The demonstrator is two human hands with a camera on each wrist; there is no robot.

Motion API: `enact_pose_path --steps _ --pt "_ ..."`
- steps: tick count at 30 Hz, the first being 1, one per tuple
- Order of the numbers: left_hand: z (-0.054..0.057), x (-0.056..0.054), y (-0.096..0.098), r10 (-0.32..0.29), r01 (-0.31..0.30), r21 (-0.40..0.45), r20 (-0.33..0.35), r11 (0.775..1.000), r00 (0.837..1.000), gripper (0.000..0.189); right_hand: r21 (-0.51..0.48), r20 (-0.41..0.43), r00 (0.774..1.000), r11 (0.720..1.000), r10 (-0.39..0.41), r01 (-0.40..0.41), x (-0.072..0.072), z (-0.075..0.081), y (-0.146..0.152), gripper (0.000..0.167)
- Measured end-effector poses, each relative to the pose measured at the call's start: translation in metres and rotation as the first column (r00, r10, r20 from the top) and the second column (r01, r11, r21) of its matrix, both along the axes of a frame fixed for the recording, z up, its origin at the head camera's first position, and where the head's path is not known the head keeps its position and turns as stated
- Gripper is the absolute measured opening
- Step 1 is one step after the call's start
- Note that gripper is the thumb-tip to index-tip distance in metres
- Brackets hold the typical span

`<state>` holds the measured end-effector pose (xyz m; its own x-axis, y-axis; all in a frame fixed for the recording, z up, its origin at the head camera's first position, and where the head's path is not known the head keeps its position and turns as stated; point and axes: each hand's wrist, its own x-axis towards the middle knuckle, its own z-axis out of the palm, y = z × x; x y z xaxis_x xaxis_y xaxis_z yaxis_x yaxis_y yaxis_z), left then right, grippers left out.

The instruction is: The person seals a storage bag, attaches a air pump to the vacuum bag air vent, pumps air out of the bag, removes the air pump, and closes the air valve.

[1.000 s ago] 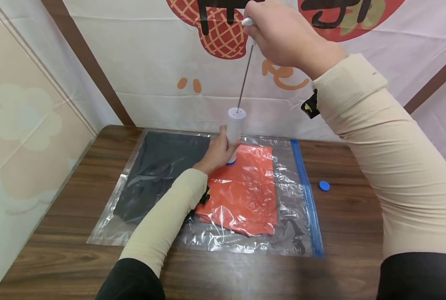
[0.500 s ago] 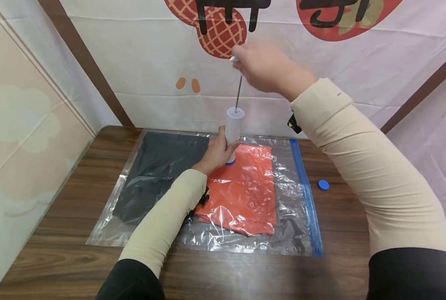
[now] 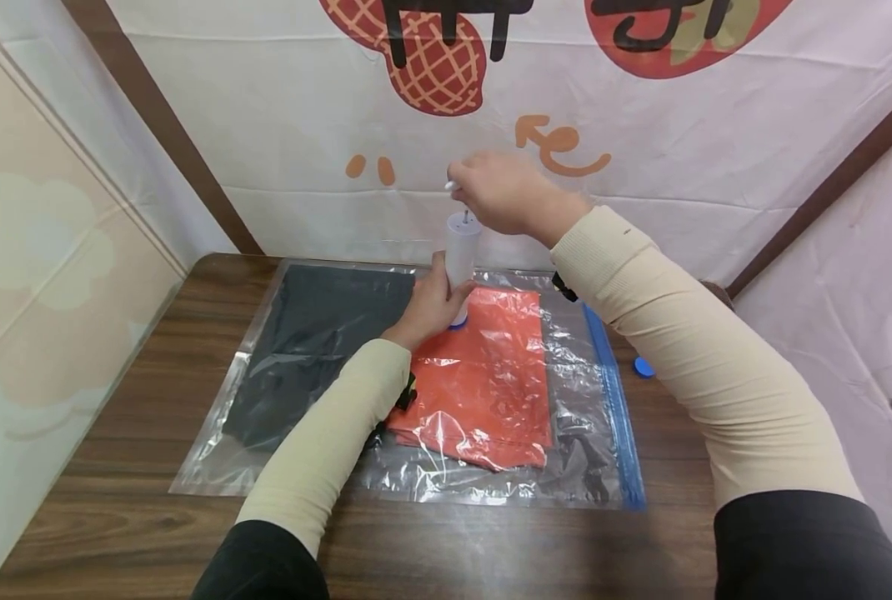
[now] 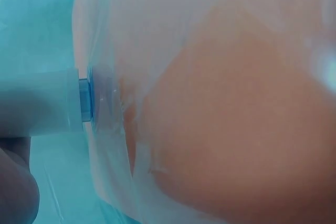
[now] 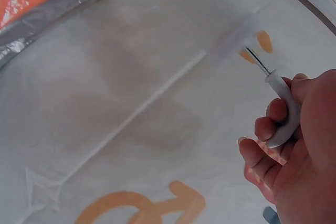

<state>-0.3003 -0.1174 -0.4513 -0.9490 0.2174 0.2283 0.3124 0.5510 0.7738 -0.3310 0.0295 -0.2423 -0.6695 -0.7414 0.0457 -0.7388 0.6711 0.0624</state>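
Observation:
A white hand pump stands upright on the blue valve of a clear vacuum storage bag; the left wrist view shows the pump's end at the blue valve fitting. My left hand grips the lower barrel. Above it, my right hand holds the curved white pump handle, with only a short length of metal rod showing. Folded orange fabric and dark fabric lie flat inside the bag.
The bag lies on a brown wooden table, its blue zip edge on the right. A round blue cap lies beyond that edge, near my right forearm. A printed cloth wall rises behind the table.
My right hand has moved down with the handle, sliding most of the rod into the barrel. The left hand keeps its grip on the pump.

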Motion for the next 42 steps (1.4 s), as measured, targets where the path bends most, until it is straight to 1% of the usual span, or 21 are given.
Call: enact_pose_path --steps 5,9,14,19,21,24,30,35,39,41,42 --pt "0.000 0.001 -0.002 -0.007 0.007 -0.005 0.000 1.000 1.000 0.075 0.020 -0.009 1.000 1.000 0.007 -0.007 0.000 -0.014 -0.002 0.022" --pt "0.000 0.001 -0.002 -0.014 0.014 -0.006 0.007 1.000 1.000 0.077 0.015 -0.005 1.000 1.000 0.013 -0.013 0.000 -0.020 -0.003 0.023" --pt "0.000 0.000 -0.002 -0.010 0.010 -0.002 0.002 1.000 1.000 0.076 0.008 -0.011 1.000 1.000 0.020 -0.020 -0.002 -0.020 -0.003 0.022" --pt "0.001 -0.001 -0.001 -0.008 0.008 -0.005 -0.004 1.000 1.000 0.075 0.010 -0.004 1.000 1.000 0.018 -0.018 -0.003 -0.014 -0.002 0.021" --pt "0.000 -0.002 -0.001 -0.009 0.009 -0.009 -0.006 1.000 1.000 0.075 -0.004 0.010 1.000 1.000 0.018 -0.018 -0.004 -0.008 -0.001 0.021" --pt "-0.001 -0.003 0.000 -0.011 0.011 -0.008 -0.004 1.000 1.000 0.073 -0.031 0.015 1.000 0.999 0.012 -0.011 -0.004 0.006 0.001 0.020" --pt "-0.002 -0.002 0.000 -0.015 0.015 0.009 0.021 1.000 1.000 0.072 -0.055 -0.026 0.999 0.997 -0.048 0.046 0.003 0.039 0.007 0.026" --pt "-0.002 0.001 0.000 -0.021 0.020 0.020 0.049 1.000 0.999 0.073 -0.094 -0.059 0.994 0.992 -0.088 0.082 0.004 0.065 0.009 0.030" --pt "-0.002 0.002 0.000 -0.025 0.023 0.025 0.053 0.999 0.998 0.073 -0.113 -0.076 0.988 0.986 -0.133 0.124 0.005 0.086 0.011 0.034" --pt "-0.002 0.002 0.000 -0.028 0.026 0.025 0.047 0.999 0.999 0.072 -0.129 -0.088 0.987 0.984 -0.136 0.124 0.005 0.095 0.012 0.036" --pt "-0.002 0.002 -0.001 -0.028 0.027 0.023 0.045 0.999 0.999 0.072 -0.136 -0.115 0.985 0.984 -0.128 0.112 0.005 0.099 0.013 0.037"
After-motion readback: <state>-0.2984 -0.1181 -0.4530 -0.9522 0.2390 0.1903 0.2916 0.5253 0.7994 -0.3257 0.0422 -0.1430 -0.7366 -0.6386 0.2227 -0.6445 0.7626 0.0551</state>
